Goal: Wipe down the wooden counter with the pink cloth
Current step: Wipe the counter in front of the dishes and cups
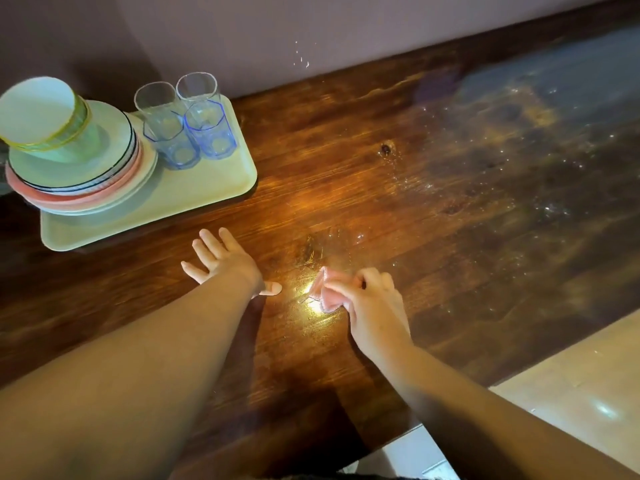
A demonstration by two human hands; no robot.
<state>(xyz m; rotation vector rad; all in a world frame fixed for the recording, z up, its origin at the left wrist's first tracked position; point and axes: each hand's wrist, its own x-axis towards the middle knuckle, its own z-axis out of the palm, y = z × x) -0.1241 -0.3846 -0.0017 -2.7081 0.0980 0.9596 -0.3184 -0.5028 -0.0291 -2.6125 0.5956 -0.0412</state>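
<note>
The dark wooden counter (398, 174) fills most of the view and runs along a wall at the back. My right hand (375, 299) grips a bunched pink cloth (327, 294) against the counter near its middle, next to a bright light reflection. My left hand (227, 263) lies flat on the wood just to the left of the cloth, fingers spread and straight, holding nothing. Water droplets and a wet sheen cover the counter's right half.
A pale yellow tray (194, 192) sits at the back left, carrying a stack of plates (79, 174) topped by a green cup (45, 116) and several clear glasses (194, 123). The counter's front edge runs diagonally at lower right, with tiled floor (581, 379) beyond.
</note>
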